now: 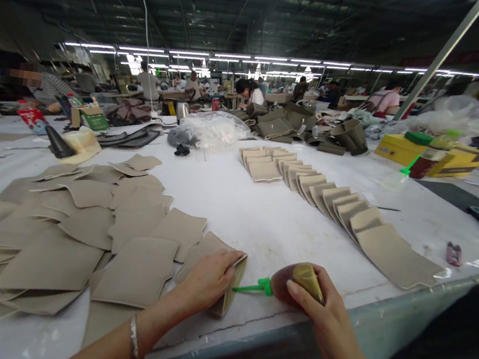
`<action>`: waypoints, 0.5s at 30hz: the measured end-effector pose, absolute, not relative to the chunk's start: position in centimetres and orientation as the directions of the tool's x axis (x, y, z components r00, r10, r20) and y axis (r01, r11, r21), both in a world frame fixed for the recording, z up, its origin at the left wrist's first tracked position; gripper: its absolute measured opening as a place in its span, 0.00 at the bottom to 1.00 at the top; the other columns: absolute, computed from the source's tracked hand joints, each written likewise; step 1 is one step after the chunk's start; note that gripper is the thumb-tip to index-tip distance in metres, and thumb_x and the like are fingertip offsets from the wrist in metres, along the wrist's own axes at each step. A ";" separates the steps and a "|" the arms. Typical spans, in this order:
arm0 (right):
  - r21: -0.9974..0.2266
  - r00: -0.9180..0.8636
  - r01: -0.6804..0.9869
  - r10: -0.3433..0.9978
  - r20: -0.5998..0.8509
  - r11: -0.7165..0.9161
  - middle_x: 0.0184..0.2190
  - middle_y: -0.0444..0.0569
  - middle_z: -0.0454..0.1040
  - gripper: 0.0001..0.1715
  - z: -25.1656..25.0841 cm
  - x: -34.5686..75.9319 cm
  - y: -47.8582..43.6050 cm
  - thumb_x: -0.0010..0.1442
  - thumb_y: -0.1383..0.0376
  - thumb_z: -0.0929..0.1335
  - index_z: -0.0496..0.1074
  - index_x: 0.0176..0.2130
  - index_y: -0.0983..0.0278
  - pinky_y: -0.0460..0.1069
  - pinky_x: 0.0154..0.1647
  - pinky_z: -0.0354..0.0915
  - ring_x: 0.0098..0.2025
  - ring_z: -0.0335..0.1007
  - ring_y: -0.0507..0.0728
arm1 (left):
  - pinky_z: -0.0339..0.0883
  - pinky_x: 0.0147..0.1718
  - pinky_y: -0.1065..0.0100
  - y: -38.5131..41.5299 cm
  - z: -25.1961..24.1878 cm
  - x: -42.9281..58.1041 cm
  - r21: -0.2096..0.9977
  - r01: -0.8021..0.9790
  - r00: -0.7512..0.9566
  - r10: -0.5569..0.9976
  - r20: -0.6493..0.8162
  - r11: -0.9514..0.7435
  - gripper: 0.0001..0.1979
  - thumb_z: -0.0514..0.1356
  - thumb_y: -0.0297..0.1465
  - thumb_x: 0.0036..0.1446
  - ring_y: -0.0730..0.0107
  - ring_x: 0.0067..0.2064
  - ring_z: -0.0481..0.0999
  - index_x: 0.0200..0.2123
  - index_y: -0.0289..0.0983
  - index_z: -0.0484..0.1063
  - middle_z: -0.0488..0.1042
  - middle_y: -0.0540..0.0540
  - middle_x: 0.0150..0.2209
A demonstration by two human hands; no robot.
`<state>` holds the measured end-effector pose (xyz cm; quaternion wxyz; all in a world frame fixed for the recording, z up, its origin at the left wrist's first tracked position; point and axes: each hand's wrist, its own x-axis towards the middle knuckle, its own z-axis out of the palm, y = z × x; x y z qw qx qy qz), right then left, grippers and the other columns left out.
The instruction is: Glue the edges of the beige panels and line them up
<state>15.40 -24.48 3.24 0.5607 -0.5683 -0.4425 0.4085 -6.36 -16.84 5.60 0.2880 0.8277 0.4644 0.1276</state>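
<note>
My right hand [328,309] is wrapped round a squeeze bottle [285,283] with brown-yellow contents, tipped on its side. Its green nozzle [251,288] points left, and the tip meets the raised edge of a beige leather-like piece [206,247]. That piece lies near the table's front edge under my left hand [211,276], whose fingers grip it by its right side. Along this edge shows a yellowish strip [234,288]. Close to my left hand, more pieces of the same kind [137,269] lie in a loose, overlapping heap.
A curved row of overlapping beige pieces [325,197] runs across the white table [215,191]. Pink thread snips [453,253] lie at right. Farther back are a yellow box [462,164], a second bottle [427,163], dark bags [291,121] and clear plastic [211,128]. Other people sit beyond.
</note>
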 end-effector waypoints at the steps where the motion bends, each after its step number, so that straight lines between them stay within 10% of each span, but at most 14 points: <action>1: -1.000 0.243 0.008 0.970 -0.001 -0.003 0.31 0.44 0.71 0.23 3.4 15.0 -25.1 0.54 0.51 0.73 0.67 0.42 0.61 0.50 0.36 0.61 0.35 0.65 0.59 | 0.55 0.59 0.66 -16.8 5.6 -6.4 0.600 0.694 0.533 0.845 -0.057 -0.398 0.25 0.47 0.26 0.58 0.64 0.57 0.67 0.58 0.37 0.66 0.69 0.46 0.57; 15: -0.722 0.216 -0.674 0.894 -0.392 -0.154 0.40 0.49 0.77 0.21 6.2 16.7 -26.9 0.47 0.62 0.78 0.75 0.42 0.62 0.52 0.36 0.76 0.40 0.75 0.62 | 0.65 0.41 0.68 -17.0 5.8 -7.3 0.654 0.712 0.377 0.925 -0.050 -0.255 0.20 0.49 0.32 0.60 0.65 0.39 0.74 0.54 0.40 0.69 0.75 0.47 0.41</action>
